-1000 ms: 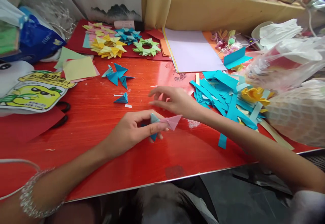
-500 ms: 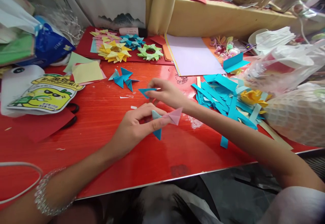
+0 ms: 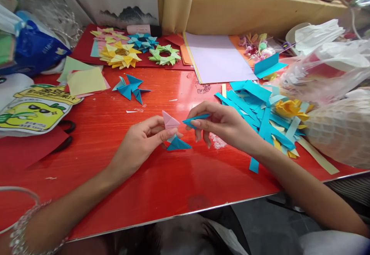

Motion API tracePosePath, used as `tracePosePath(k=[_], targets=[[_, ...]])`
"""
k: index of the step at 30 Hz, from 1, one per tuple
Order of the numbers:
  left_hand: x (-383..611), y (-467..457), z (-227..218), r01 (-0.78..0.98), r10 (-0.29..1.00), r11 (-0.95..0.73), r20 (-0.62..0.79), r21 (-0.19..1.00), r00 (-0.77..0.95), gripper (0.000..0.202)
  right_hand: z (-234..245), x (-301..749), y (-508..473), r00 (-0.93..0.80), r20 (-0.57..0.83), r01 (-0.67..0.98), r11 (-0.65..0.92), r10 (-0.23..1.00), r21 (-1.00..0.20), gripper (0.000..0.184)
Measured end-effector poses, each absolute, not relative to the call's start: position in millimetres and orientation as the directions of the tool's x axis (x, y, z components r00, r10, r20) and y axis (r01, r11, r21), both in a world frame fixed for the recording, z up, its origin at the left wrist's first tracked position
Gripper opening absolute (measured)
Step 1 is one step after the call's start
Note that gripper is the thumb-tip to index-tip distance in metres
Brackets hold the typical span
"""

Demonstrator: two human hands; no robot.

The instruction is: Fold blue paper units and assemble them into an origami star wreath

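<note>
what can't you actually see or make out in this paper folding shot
All in the head view:
- How the pink-and-blue folded piece locks together: left hand fingers cover the joint.
- Rear end of the blue folded piece: inside the right hand.
- Blades of the scissors: under the red paper.
- Print on the blue bag: too small, cut by the left edge.

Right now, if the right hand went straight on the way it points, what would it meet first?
Probably the pink-and-blue folded unit pinched in the left hand: the right hand, holding a blue folded piece, points left at it across a small gap. Depth is unclear.
</note>
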State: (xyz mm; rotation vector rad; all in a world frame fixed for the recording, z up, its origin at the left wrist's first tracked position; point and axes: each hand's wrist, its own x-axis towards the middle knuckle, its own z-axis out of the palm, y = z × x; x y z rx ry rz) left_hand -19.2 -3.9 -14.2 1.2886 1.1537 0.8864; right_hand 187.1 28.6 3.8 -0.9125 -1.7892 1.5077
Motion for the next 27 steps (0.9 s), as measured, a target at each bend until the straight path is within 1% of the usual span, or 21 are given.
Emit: tracePosePath(k=[3, 6, 9, 12, 20, 23, 27], targets=[[-18, -6, -13, 0.197, 0.964, 0.072, -0.119, 0.978, 0.239, 0.015, 2, 187, 21, -0.531, 0.051, 0.128, 0.14, 0.846, -0.982, 0.009], [-18, -8, -14, 0.253, 0.964, -0.004, -0.063, 0.967, 0.257, 0.012, 2, 186, 13, -0.475, 0.109, 0.213, 0.235, 0.873, -0.948, 0.005], [-19, -10, -14, 0.273, 0.965, -0.042, -0.032, 0.961, 0.261, 0.008, 4, 185, 10, -0.464, 0.194, 0.275, 0.349, 0.864, -0.896, 0.009], [-20, -11, -13, 0.296, 0.966, -0.051, -0.028, 0.954, 0.256, 0.006, 6, 185, 8, -0.465, 0.257, 0.294, 0.422, 0.847, -0.858, 0.009], [-19, -12, -13, 0.369, 0.966, -0.127, 0.03, 0.921, 0.257, 0.006, 7, 186, 6, -0.488, 0.3, 0.389, 0.512, 0.819, -0.765, 0.008], [-19, -12, -14, 0.403, 0.966, -0.146, 0.042, 0.904, 0.256, 0.009, 8, 187, 6, -0.504, 0.344, 0.427, 0.575, 0.792, -0.698, 0.008], [-21, -13, -13, 0.433, 0.962, -0.186, 0.074, 0.882, 0.262, 0.009, 8, 188, 5, -0.537, 0.453, 0.47, 0.699, 0.711, -0.54, 0.008]])
